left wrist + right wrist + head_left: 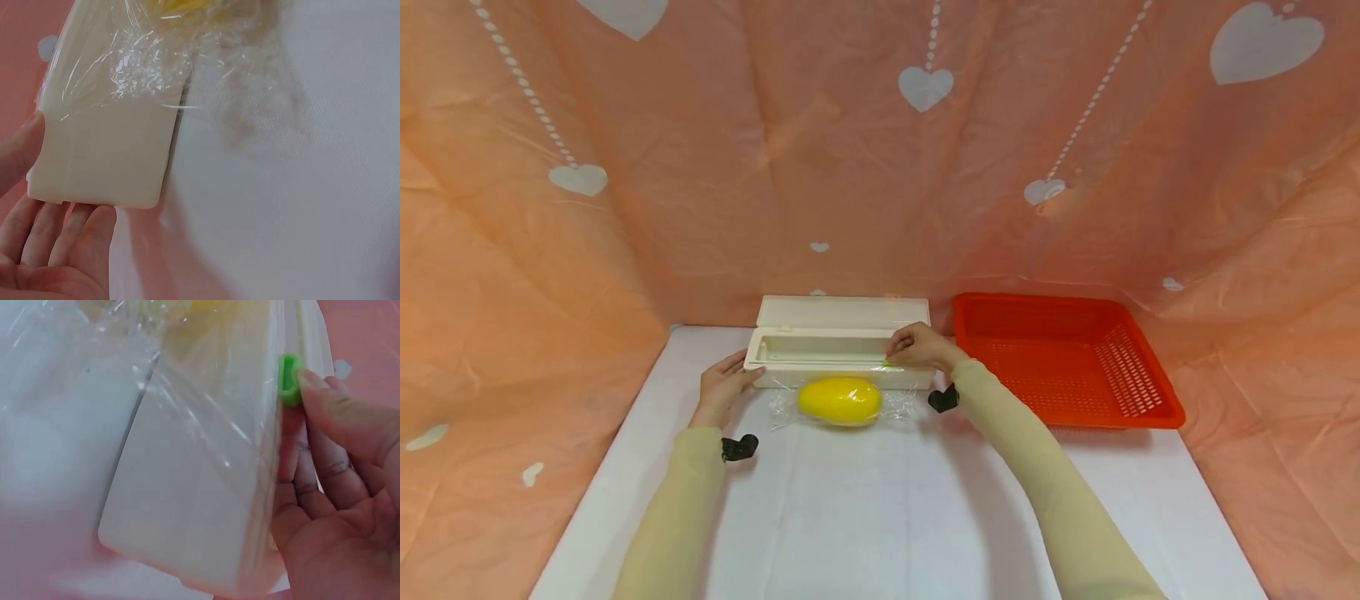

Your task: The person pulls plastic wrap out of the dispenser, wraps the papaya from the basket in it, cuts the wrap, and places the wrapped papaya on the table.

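Working over a white worktop (850, 517) in a curtained space, reaching forward in pale sleeves (677, 500). Facing a yellow, mango-like piece (842, 400) lying on the worktop just in front of a long cream box (823, 368), within clear film (782, 406) running up onto the box's front wall, presumably sitting so close to save slack in the wrap. Looking smooth, plump and glossy under the film, narrowing slightly toward the left, with loose wrap crinkling past both ends. Grasping the box's left end with the left hand (722, 388), setting the thumb near the upper edge and the fingers against the end, seemingly to stop any sliding. Pinching a small green slider (291, 395) at the box's front edge with the right hand (920, 345), pressing the thumb to one side, apparently for steering along that edge, so occupying both hands. Seeing a hollow trough beyond that edge, with the lid (844, 312) folded back behind, likely for clear access. Having a red perforated basket (1045, 350) standing just right of the box. Ending at a peach-pink curtain (850, 167) printed with white hearts.
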{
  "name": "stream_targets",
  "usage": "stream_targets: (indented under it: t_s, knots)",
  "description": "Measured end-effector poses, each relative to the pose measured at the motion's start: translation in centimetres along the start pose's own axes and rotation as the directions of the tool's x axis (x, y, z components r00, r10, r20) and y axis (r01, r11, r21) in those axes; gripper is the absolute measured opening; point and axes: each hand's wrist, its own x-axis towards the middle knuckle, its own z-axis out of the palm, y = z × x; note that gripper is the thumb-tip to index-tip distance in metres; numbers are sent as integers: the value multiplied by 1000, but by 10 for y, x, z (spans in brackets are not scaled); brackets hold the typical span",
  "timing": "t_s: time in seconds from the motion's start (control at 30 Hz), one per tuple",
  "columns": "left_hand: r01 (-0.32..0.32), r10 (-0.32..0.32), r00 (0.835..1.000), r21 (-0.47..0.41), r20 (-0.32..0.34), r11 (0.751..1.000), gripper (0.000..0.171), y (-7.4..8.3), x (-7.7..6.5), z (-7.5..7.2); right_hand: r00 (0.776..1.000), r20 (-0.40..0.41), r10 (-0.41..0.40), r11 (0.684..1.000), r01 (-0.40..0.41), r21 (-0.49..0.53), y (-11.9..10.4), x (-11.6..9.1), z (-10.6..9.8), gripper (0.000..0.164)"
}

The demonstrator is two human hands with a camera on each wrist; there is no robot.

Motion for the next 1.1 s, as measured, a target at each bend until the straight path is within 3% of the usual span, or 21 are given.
stream_targets:
  t_s: [0.43, 0.8, 1.1]
  knots:
    - [0, 0, 1000, 15, 13, 1000, 64, 6, -2, -2, 998, 8, 64, 998, -64, -15, -9, 7, 2, 32]
    - [22, -22, 1000, 25, -5, 999, 67, 3, 1, 1, 997, 18, 72, 996, -73, 60, -3, 8, 2, 32]
    - [26, -26, 1000, 39, -3, 999, 65, 2, 1, 0, 996, -9, 88, 996, -88, -4, -4, 5, -2, 23]
